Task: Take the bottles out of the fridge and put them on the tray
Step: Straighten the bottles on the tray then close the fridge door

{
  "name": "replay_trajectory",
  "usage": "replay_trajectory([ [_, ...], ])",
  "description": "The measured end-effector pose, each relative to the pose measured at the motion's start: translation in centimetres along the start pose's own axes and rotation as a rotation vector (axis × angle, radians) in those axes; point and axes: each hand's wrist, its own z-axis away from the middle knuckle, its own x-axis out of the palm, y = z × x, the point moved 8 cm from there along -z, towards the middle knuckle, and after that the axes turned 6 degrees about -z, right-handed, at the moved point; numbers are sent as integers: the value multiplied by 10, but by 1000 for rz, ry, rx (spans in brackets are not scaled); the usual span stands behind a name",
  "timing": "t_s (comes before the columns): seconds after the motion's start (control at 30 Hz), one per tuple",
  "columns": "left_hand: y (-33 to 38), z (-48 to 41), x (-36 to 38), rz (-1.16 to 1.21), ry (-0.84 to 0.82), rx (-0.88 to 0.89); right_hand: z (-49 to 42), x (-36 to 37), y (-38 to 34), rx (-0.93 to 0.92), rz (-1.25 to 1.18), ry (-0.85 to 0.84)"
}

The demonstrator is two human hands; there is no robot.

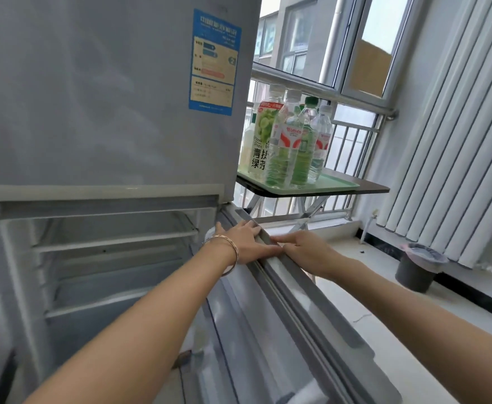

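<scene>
Both hands rest on the top edge of the open lower door (271, 258) of a tall grey fridge (102, 112). The left hand (246, 239), with thin gold bangles (233, 252) at the wrist, lies flat along the door's rim, fingers extended and loosely curled over it. The right hand (306, 249) grips the same rim just beside it — the two hands touch at the fingertips. Neither holds a bottle. The lower compartment stands open, its white wire shelves (113, 240) bare. The clear plastic bottles (290, 141), several with red-and-white labels and one with a green grape label, stand upright and clustered on a pale green tray (332, 183). The tray sits on a dark folding table (373, 186) beside the fridge, before a railed window (352, 135). A grey waste bin (417, 269) stands on the floor below a white ribbed radiator (455, 141).
</scene>
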Motion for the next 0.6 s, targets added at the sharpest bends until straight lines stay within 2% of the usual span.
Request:
replay_trajectory([
  [0.2,-47,41,-9,71,-55,-58,-1,32,-41,-262,37,19],
  [0.33,-89,77,-34,-76,-50,-128,-8,62,-90,-479,116,67],
  [0.5,-150,121,-51,-250,-1,-258,-30,110,-130,-523,172,41],
  [0.6,-184,143,-45,-289,137,-394,-49,134,-149,-488,168,33],
])
